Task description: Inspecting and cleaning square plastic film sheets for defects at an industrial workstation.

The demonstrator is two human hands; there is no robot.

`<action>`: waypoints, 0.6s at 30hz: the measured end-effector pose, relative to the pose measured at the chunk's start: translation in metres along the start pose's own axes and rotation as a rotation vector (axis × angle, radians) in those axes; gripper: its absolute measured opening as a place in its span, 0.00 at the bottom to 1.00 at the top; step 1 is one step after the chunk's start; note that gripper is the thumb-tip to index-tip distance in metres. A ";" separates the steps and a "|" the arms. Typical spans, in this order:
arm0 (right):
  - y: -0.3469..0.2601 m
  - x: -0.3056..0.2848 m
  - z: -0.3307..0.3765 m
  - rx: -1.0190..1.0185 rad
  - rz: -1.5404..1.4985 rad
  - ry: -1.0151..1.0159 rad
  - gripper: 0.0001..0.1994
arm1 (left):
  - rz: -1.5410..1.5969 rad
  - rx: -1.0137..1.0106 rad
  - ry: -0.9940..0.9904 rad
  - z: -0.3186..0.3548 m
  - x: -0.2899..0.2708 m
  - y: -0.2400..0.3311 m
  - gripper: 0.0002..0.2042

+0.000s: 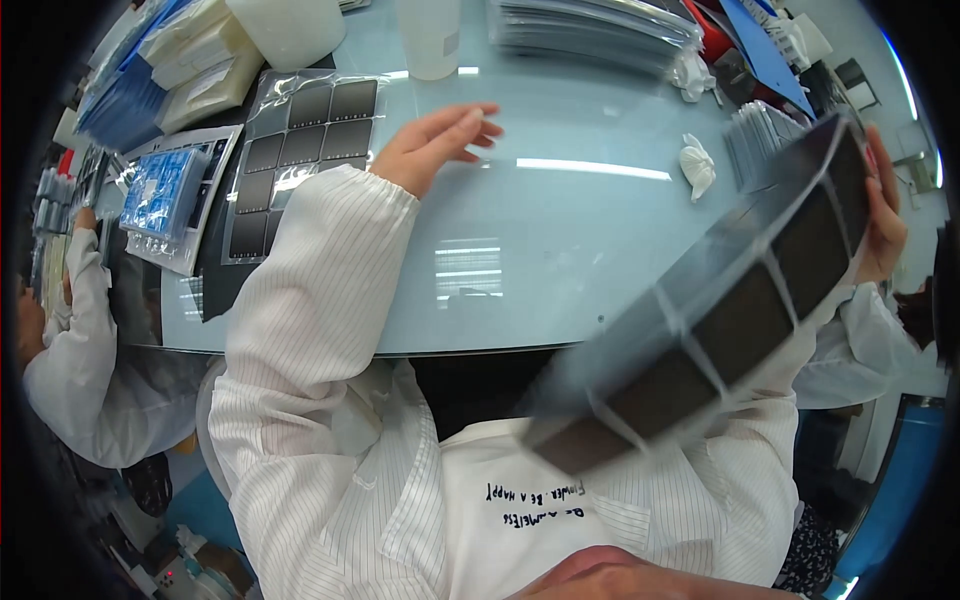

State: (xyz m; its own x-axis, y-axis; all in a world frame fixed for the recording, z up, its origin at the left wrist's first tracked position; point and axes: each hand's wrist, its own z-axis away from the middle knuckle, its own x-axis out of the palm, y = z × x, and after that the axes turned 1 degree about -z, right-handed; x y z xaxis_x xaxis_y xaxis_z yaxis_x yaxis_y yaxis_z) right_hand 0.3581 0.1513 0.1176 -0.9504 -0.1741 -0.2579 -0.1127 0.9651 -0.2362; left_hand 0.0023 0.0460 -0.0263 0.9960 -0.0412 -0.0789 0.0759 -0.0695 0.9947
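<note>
My right hand (882, 215), at the far right, grips one end of a transparent plastic pocket sheet (745, 315) with rows of dark rectangular pieces. The sheet hangs tilted across my right side and over the table's front edge, blurred by motion. My left hand (440, 148) is above the table with its fingers stretched out and nothing in them. Just left of it, a similar pocket sheet with dark rectangles (345, 140) lies flat on the glass-topped table (560, 235). My left sleeve covers part of that sheet.
Left of the flat sheet lies a blue bagged pack (163, 195). White containers (430, 40) and a stack of plastic sheets (595, 30) stand at the back. Crumpled tissue (697, 167) lies right of centre. A co-worker's sleeve (95, 370) shows at the left.
</note>
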 end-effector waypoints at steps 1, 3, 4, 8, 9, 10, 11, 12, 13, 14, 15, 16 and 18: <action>-0.002 0.012 0.007 0.247 -0.315 0.004 0.07 | -0.003 -0.002 -0.002 0.000 0.003 0.000 0.24; 0.015 0.057 0.022 0.106 -0.246 -0.042 0.07 | 0.064 -0.062 -0.174 0.015 0.008 -0.004 0.30; 0.017 0.068 0.025 0.122 -0.397 -0.085 0.07 | 0.157 -0.087 -0.272 0.014 0.012 -0.004 0.31; 0.025 0.109 0.043 0.314 -0.586 -0.116 0.05 | 0.257 -0.054 -0.417 0.010 0.023 0.000 0.40; 0.023 0.119 0.047 0.416 -0.640 -0.125 0.07 | 0.254 -0.059 -0.418 0.010 0.022 0.001 0.40; 0.024 0.127 0.050 0.374 -0.675 -0.160 0.06 | 0.262 -0.030 -0.393 0.010 0.020 0.002 0.42; 0.024 0.136 0.054 0.387 -0.702 -0.154 0.07 | 0.271 -0.002 -0.363 0.012 0.019 0.001 0.45; 0.024 0.141 0.055 0.403 -0.763 -0.138 0.06 | 0.366 -0.010 -0.324 0.013 0.016 -0.001 0.40; 0.023 0.145 0.057 0.419 -0.824 -0.123 0.06 | 0.365 -0.014 -0.319 0.015 0.013 -0.001 0.40; 0.021 0.148 0.055 0.422 -0.826 -0.122 0.06 | 0.389 -0.042 -0.319 0.015 0.011 0.007 0.40; 0.018 0.150 0.052 0.418 -0.834 -0.082 0.06 | 0.415 -0.069 -0.318 0.015 0.009 0.011 0.39; 0.017 0.151 0.050 0.416 -0.842 -0.042 0.07 | 0.454 -0.140 -0.230 0.016 0.007 0.008 0.33; 0.026 0.141 0.052 0.436 -0.796 -0.051 0.07 | 0.418 -0.168 -0.143 0.018 0.005 0.014 0.29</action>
State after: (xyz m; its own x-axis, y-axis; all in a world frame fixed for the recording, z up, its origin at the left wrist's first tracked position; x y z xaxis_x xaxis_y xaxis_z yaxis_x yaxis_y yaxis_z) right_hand 0.2358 0.1416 0.0260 -0.6231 -0.7764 0.0942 -0.6009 0.3982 -0.6931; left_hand 0.0076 0.0267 -0.0143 0.9271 -0.1693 0.3345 -0.3124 0.1445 0.9389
